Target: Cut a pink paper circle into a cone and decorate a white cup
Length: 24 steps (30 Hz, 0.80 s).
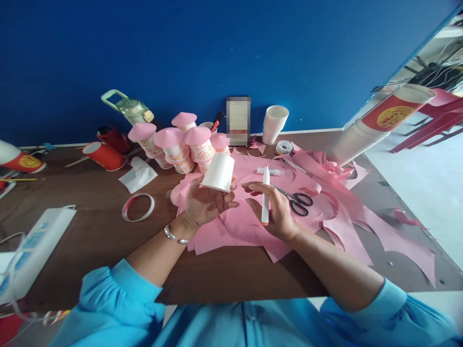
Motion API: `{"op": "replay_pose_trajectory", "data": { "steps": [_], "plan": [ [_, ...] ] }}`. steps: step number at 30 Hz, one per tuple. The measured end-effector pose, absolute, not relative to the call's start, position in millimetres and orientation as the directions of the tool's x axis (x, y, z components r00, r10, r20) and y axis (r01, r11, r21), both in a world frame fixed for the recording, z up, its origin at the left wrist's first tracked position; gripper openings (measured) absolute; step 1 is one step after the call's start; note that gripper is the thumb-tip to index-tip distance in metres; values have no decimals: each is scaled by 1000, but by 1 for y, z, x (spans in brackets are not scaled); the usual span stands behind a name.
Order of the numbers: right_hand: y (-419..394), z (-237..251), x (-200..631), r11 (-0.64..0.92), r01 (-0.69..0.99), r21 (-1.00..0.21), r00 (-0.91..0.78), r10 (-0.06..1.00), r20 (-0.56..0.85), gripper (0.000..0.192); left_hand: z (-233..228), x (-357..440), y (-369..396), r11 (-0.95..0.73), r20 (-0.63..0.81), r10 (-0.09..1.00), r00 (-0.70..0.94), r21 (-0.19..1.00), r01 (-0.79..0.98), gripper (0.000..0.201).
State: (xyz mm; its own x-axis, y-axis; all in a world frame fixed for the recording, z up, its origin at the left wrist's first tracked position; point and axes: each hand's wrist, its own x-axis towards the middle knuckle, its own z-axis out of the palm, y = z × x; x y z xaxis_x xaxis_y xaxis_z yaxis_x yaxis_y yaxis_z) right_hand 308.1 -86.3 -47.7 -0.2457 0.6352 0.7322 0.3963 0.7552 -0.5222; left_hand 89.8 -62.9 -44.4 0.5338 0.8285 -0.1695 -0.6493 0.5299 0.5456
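Head view, left hand [204,202] cupping smooth white paper cup [218,172], right hand [275,209] pinching slim marker [265,195]

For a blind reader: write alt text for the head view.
A left hand holds a white paper cup and a right hand a glue pen, over pink paper scraps on a brown table. Behind stand pink-capped cups; scissors lie right.

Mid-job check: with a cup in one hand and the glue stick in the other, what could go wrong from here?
The left hand holds the white cup only at its rim, so it might slip or crush. The right hand holds the glue stick above pink paper, which it could smear. The scissors lie close beside that hand.
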Motion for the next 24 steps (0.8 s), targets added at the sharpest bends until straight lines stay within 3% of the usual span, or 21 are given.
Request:
{"op": "replay_pose_trajectory", "data": {
  "steps": [4,10,17,24],
  "plan": [
    [-87,-47,309,759,397,-516,-220,625,749,36,-57,96,-62,360,-61,875,480,744,-562,39],
    [-88,-47,308,788,407,-462,-260,585,768,42,-62,102,-63,203,11,907,420,864,-461,31],
    [-86,-43,309,833,430,-349,-358,512,781,38,-66,104,-64,149,39,916,398,891,-429,24],
    [-86,-44,316,832,417,-364,-360,520,775,44,-64,104,-65,143,39,920,389,893,-427,19]
  ]
}}
